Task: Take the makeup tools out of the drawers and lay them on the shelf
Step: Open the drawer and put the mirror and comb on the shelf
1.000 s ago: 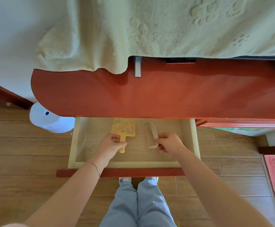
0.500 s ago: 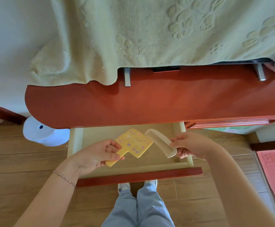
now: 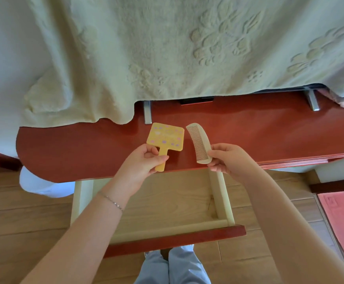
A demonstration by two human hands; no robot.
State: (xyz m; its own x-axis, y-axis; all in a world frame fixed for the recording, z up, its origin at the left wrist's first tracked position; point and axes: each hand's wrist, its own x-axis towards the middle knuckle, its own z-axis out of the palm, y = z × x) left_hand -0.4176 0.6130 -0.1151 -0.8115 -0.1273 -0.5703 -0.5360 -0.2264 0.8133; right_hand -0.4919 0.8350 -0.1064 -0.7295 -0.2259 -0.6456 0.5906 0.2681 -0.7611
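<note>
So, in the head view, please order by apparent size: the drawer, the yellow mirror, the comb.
1. The drawer, clearly largest.
2. The yellow mirror.
3. The comb, similar in length but narrower; the two are close, so this order is unsure.

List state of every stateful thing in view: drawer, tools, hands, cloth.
Drawer: pulled open, nothing visible inside.
Yellow hand mirror: held by its handle over the red shelf, not released.
Comb: held at one end, over the shelf.
Left hand: grips the mirror handle.
Right hand: pinches the comb.
Blanket: draped, overhanging the shelf's back edge.
</note>
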